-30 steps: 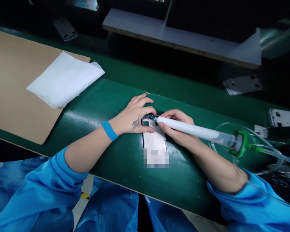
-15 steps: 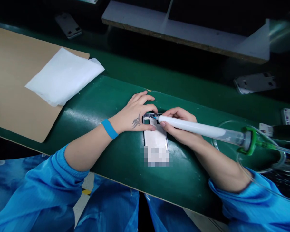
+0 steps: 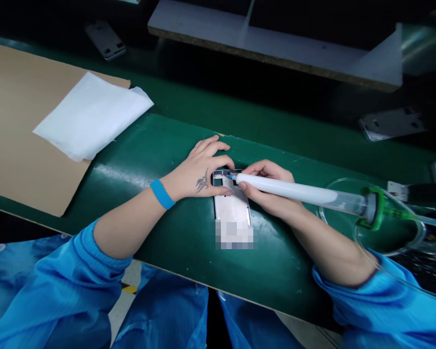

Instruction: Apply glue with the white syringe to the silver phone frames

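A metal phone frame (image 3: 232, 208) lies flat on the green mat, its lower end hidden by a pixelated patch. My left hand (image 3: 203, 177) rests across its top left corner, with the thumb and fingers gripping the edges. My right hand (image 3: 265, 186) is shut around a white syringe (image 3: 283, 190) with a fine blue tip. That tip touches the top edge of the phone frame, between my two hands. The syringe's rear end carries a green fitting (image 3: 372, 208) with a transparent air hose.
A tan cardboard sheet (image 3: 25, 126) with white paper (image 3: 92, 116) on it lies to the left on the green mat (image 3: 174, 252). Other metal phone frames (image 3: 392, 123) sit at the upper right, and a grey shelf board (image 3: 269, 41) runs along the back.
The whole view has turned slightly, so objects at the right edge have slid rightward. Both hands keep their hold, and the syringe tip remains at the frame's top edge.
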`<state>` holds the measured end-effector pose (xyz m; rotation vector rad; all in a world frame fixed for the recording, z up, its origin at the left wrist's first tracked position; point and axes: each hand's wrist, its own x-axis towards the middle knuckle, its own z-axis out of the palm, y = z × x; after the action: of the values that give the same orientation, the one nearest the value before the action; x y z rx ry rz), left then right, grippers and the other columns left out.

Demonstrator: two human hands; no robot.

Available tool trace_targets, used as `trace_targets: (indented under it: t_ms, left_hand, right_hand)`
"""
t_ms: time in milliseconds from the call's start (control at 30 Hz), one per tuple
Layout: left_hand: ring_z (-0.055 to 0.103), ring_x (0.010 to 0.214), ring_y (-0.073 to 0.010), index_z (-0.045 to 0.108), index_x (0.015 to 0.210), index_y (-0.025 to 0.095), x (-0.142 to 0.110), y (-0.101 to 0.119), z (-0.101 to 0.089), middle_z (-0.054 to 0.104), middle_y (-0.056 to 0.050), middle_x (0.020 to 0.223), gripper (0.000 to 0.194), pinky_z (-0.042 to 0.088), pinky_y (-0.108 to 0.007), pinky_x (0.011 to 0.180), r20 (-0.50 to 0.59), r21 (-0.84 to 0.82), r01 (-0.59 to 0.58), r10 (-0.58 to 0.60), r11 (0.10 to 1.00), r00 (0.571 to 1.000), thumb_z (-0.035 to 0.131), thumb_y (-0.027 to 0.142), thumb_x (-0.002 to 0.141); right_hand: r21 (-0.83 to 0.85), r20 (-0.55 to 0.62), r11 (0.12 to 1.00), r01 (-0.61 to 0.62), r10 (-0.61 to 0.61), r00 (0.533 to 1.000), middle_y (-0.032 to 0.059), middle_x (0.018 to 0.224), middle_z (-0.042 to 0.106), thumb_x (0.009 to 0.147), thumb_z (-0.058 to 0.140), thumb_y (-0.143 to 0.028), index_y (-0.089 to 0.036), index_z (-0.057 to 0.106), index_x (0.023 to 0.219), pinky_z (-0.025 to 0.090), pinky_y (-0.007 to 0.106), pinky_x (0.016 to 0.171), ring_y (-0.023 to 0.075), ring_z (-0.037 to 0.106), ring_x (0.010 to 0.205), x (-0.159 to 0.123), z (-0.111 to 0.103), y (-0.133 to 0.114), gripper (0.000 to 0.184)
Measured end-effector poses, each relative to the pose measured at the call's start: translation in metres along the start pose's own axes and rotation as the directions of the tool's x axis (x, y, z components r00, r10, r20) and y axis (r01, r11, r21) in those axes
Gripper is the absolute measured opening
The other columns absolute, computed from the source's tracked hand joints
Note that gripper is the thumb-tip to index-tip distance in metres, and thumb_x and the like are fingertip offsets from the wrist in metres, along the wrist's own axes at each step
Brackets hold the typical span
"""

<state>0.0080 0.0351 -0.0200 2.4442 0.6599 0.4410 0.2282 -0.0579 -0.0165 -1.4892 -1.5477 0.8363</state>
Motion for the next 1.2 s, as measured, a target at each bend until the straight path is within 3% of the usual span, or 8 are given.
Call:
trace_targets:
  t_ms: [1200]
  left_hand:
    - [0.026, 0.157, -0.0465, 0.070, 0.119, 0.024, -0.0013, 0.0027, -0.0023, 0.050, -0.017, 0.151, 0.061, 0.025, -0.069, 0.125, 0.017, -0.004, 0.013, -0.013, 1.000, 1.000, 0.077, 0.070, 0.080]
  right_hand:
    - [0.043, -0.045, 0.997, -0.066, 0.068, 0.997, 0.0007, 0.071, 0.069, 0.073, 0.083, -0.035, -0.026, 0.066, 0.080, 0.046, 0.029, 0.050, 0.0176, 0.061, 0.059, 0.0002, -0.0027, -0.0024, 0.021]
